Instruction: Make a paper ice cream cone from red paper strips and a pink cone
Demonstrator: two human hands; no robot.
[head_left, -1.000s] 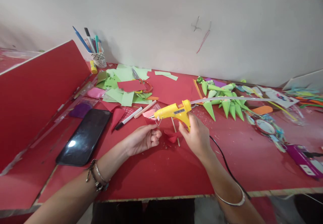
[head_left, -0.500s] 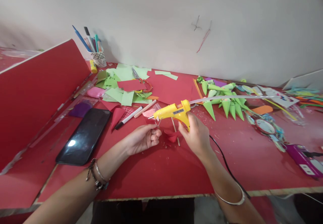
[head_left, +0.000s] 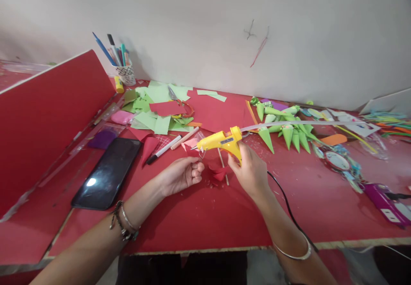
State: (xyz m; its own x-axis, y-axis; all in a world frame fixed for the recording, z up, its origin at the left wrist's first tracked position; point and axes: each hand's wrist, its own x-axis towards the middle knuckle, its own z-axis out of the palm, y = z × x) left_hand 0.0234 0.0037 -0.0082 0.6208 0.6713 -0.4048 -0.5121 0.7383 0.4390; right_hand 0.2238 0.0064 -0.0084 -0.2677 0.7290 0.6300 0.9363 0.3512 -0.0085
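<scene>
The right hand (head_left: pixel 249 171), reaching in from the lower right, grips 1 yellow glue gun (head_left: pixel 218 141) by its handle, front end pointing left. The left hand (head_left: pixel 180 176), palm turned inward, is curled — contents cannot be determined — near the gun's front end.

Hot glue gun (head_left: pixel 221 140): yellow, dark grey label
Glue stick (head_left: pixel 305 123): translucent whitish
Table (head_left: pixel 324 203): red
Paper cones (head_left: pixel 287 136) right of the hot glue gun: lime green
Smartphone (head_left: pixel 109 169): black
Pen cup (head_left: pixel 126 75): white, black crisscross lines
</scene>
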